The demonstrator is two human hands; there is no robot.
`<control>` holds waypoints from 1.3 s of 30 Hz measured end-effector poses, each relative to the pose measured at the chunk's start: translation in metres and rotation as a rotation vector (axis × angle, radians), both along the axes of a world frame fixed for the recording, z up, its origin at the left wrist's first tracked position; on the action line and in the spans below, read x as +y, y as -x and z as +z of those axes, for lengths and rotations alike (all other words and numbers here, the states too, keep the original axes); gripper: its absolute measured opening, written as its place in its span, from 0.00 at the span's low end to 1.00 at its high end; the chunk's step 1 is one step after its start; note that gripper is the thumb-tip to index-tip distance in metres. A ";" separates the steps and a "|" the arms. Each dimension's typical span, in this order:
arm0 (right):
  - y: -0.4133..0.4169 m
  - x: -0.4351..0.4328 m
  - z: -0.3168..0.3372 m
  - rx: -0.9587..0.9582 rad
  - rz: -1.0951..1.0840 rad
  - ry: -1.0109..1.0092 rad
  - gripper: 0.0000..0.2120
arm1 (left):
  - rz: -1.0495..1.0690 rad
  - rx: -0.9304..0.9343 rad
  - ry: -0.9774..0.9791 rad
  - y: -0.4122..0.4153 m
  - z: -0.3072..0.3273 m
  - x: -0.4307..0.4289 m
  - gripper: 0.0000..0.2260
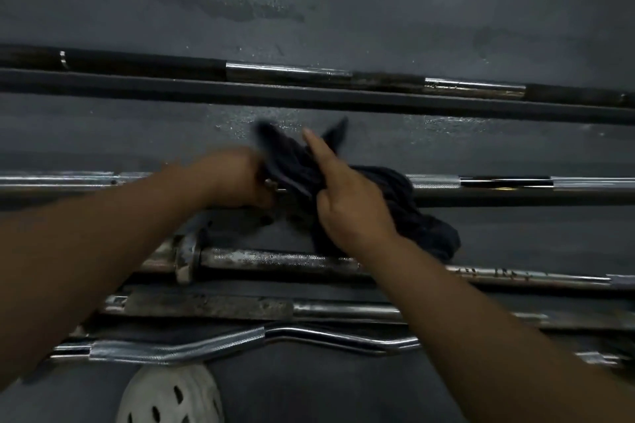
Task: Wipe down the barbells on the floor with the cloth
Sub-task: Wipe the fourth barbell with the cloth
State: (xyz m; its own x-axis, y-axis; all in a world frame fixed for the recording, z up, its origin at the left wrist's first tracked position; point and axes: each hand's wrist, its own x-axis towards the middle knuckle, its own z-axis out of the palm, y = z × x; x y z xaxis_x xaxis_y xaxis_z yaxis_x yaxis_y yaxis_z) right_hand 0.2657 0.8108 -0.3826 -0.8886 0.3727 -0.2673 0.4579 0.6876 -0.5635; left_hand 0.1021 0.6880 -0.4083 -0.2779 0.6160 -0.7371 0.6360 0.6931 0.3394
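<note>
Several barbells lie side by side on the dark floor. A dark cloth [388, 196] is bunched over the chrome barbell [498, 182] in the middle of the view. My left hand [237, 178] grips the cloth's left part at that bar. My right hand [347, 203] holds the cloth too, with its index finger pointing straight up and away. A black and chrome barbell [288, 74] lies farther off. A rusty knurled barbell [275, 259] with a collar lies just below my hands, then a worn bar [213, 306] and a curved chrome curl bar [178, 347].
A white perforated shoe [171, 395] shows at the bottom edge, below the curl bar. The dark grey floor [309, 3] beyond the far barbell has scuffs and damp patches.
</note>
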 end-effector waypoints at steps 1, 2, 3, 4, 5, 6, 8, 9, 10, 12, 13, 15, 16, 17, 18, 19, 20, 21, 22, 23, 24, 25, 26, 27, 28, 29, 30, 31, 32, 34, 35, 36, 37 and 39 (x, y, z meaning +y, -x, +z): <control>-0.004 0.009 -0.002 0.024 0.040 -0.012 0.39 | -0.011 0.170 -0.045 -0.010 -0.001 -0.009 0.16; -0.014 0.024 -0.007 0.051 0.038 -0.085 0.36 | -0.060 0.341 -0.085 -0.021 0.000 -0.016 0.17; -0.029 0.044 -0.016 0.067 0.012 -0.205 0.33 | -0.116 0.465 -0.114 -0.030 0.001 -0.021 0.16; -0.049 0.064 -0.024 0.045 -0.046 -0.339 0.29 | -0.149 0.505 -0.128 -0.033 0.001 -0.022 0.15; -0.068 0.078 -0.030 0.016 -0.115 -0.428 0.27 | -0.160 0.465 -0.109 -0.031 0.002 -0.018 0.15; -0.075 0.081 -0.033 -0.017 -0.173 -0.472 0.27 | -0.156 0.370 -0.084 -0.024 0.003 -0.015 0.14; -0.055 0.054 -0.033 -0.098 -0.250 -0.467 0.25 | -0.155 0.092 0.004 -0.006 0.004 -0.001 0.10; -0.038 0.030 -0.030 -0.087 -0.247 -0.415 0.25 | -0.169 0.004 0.045 0.002 0.005 0.006 0.08; -0.019 0.003 -0.027 -0.068 -0.203 -0.369 0.26 | -0.180 -0.030 0.075 0.007 0.004 0.011 0.08; 0.006 -0.036 -0.026 -0.006 -0.046 -0.330 0.31 | -0.168 0.049 0.080 0.007 0.003 0.010 0.14; 0.009 -0.034 -0.027 0.014 0.040 -0.316 0.31 | -0.165 0.184 0.048 0.002 0.001 0.004 0.17; -0.014 -0.001 -0.032 0.036 0.159 -0.328 0.31 | -0.160 0.478 -0.093 -0.018 0.002 -0.014 0.18; -0.035 0.021 -0.034 0.046 0.163 -0.345 0.31 | -0.153 0.537 -0.157 -0.027 0.002 -0.023 0.17; -0.057 0.047 -0.035 0.043 0.112 -0.383 0.30 | -0.156 0.522 -0.182 -0.030 0.002 -0.026 0.16; -0.078 0.074 -0.035 0.000 0.027 -0.424 0.28 | -0.162 0.450 -0.165 -0.027 0.003 -0.024 0.14; -0.093 0.094 -0.034 -0.039 -0.073 -0.439 0.27 | -0.159 0.336 -0.134 -0.020 0.005 -0.022 0.12; -0.097 0.103 -0.032 -0.071 -0.172 -0.445 0.26 | -0.154 0.199 -0.076 -0.009 0.006 -0.015 0.10; -0.091 0.100 -0.032 -0.103 -0.260 -0.458 0.25 | -0.157 0.079 -0.020 0.000 0.007 -0.005 0.09; -0.074 0.084 -0.031 -0.115 -0.312 -0.464 0.24 | -0.168 0.010 0.020 0.005 0.009 0.003 0.08; -0.053 0.059 -0.031 -0.100 -0.293 -0.459 0.23 | -0.191 0.016 0.028 0.007 0.010 0.007 0.09; -0.032 0.029 -0.033 -0.080 -0.226 -0.433 0.25 | -0.217 0.105 0.015 0.004 0.009 0.007 0.10; -0.016 0.000 -0.034 -0.057 -0.136 -0.391 0.27 | -0.225 0.259 -0.035 -0.003 0.006 0.002 0.13; -0.008 -0.023 -0.034 -0.051 -0.053 -0.352 0.28 | -0.203 0.402 -0.097 -0.013 0.004 -0.005 0.15; -0.008 -0.034 -0.034 -0.058 0.013 -0.328 0.28 | -0.158 0.487 -0.165 -0.023 0.002 -0.014 0.17; -0.016 -0.030 -0.036 -0.066 0.072 -0.324 0.29 | -0.132 0.511 -0.200 -0.030 0.000 -0.019 0.17; -0.027 -0.018 -0.036 -0.065 0.130 -0.354 0.30 | -0.123 0.485 -0.202 -0.030 -0.002 -0.019 0.16; -0.039 -0.002 -0.035 -0.067 0.188 -0.388 0.31 | -0.128 0.428 -0.170 -0.027 -0.003 -0.018 0.14; -0.051 0.015 -0.036 -0.068 0.218 -0.413 0.33 | -0.131 0.340 -0.151 -0.020 -0.003 -0.016 0.12; -0.063 0.034 -0.036 -0.077 0.203 -0.437 0.34 | -0.139 0.232 -0.123 -0.011 -0.002 -0.010 0.10; -0.093 0.066 -0.029 -0.114 0.094 -0.474 0.35 | -0.164 0.053 -0.048 0.002 0.002 0.001 0.09; -0.105 0.077 -0.025 -0.126 0.044 -0.481 0.35 | -0.170 0.011 -0.034 0.004 0.001 0.002 0.08; -0.114 0.083 -0.021 -0.139 -0.010 -0.484 0.34 | -0.161 0.033 -0.055 0.004 0.000 -0.001 0.09; -0.119 0.084 -0.018 -0.143 -0.078 -0.479 0.32 | -0.141 0.127 -0.124 0.000 -0.002 -0.007 0.10; -0.115 0.072 -0.019 -0.121 -0.284 -0.418 0.28 | -0.088 0.412 -0.318 -0.018 -0.010 -0.026 0.14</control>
